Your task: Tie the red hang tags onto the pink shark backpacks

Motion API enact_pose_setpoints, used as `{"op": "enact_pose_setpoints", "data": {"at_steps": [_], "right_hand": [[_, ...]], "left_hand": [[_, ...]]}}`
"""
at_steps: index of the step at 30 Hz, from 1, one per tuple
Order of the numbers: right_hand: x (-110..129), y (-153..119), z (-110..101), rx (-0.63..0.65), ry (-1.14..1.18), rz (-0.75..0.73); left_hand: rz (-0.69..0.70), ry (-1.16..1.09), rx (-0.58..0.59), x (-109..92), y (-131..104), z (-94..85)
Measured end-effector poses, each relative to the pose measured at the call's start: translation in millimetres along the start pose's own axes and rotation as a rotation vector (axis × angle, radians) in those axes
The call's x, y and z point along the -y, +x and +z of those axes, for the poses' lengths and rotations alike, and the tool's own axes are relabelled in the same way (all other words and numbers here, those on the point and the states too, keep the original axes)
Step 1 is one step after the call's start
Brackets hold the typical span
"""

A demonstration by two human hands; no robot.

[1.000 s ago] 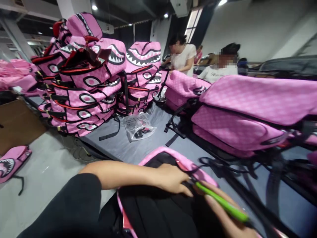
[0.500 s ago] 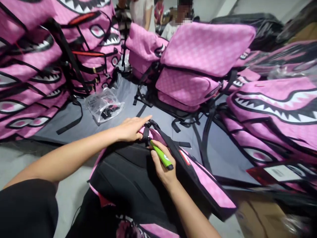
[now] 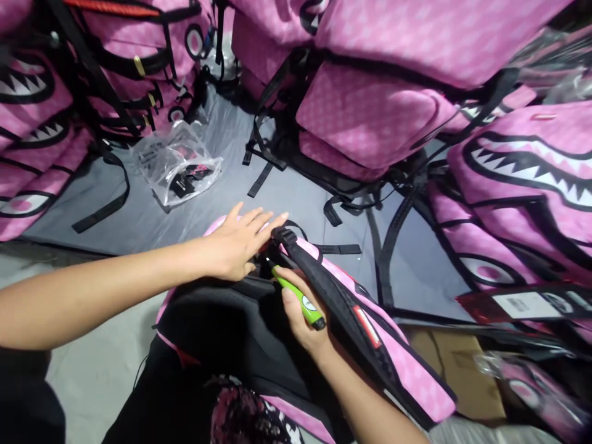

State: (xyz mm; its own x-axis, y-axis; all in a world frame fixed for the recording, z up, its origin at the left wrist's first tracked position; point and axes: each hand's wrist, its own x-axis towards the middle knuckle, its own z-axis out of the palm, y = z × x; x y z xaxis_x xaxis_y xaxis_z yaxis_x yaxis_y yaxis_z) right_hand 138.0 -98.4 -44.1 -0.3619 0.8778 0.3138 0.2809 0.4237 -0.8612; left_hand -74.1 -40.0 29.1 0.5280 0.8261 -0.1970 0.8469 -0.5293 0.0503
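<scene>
A backpack (image 3: 222,308) with a black back panel and pink trim leans against the table edge in front of me. My left hand (image 3: 231,246) lies across its top edge, palm down, fingers spread and holding nothing. In my right hand (image 3: 303,314) is a green pen-like tool (image 3: 298,297) with a black end and a round white mark. Its thin tip points at the dark spot by the top of the backpack, just below my left fingers; what it touches is hidden. The black and pink shoulder strap (image 3: 361,308) with a black buckle (image 3: 283,235) runs down past my right hand.
Stacked pink shark-mouth backpacks stand at left (image 3: 139,61), at the back (image 3: 370,117) and at right (image 3: 531,172). A clear plastic bag (image 3: 180,172) with small black parts lies on the grey table (image 3: 222,191). Loose black straps trail over it. A cardboard box (image 3: 457,370) is below right.
My view has tipped downward. My left fingers have spread out flat over the backpack's top. The green tool stays in my right hand near the same spot, and the strap lies a little further right.
</scene>
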Motion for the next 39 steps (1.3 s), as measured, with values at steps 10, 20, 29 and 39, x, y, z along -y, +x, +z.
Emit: {"op": "enact_pose_setpoints", "data": {"at_steps": [10, 20, 29, 39], "right_hand": [[13.5, 4.1, 1.0, 0.055, -0.008, -0.041], [24.3, 46.8, -21.1, 0.384, -0.112, 0.209], [17.0, 66.4, -24.5, 0.557, -0.22, 0.172], [26.0, 60.1, 6.6, 0.377, -0.339, 0.157]], "left_hand": [[-0.092, 0.144, 0.023, -9.3, 15.0, 15.6], [-0.083, 0.126, -0.003, -12.7, 18.4, 22.8], [-0.283, 0.091, -0.045, -9.3, 12.9, 32.4], [-0.254, 0.017, -0.021, 0.6, 14.9, 29.4]]}}
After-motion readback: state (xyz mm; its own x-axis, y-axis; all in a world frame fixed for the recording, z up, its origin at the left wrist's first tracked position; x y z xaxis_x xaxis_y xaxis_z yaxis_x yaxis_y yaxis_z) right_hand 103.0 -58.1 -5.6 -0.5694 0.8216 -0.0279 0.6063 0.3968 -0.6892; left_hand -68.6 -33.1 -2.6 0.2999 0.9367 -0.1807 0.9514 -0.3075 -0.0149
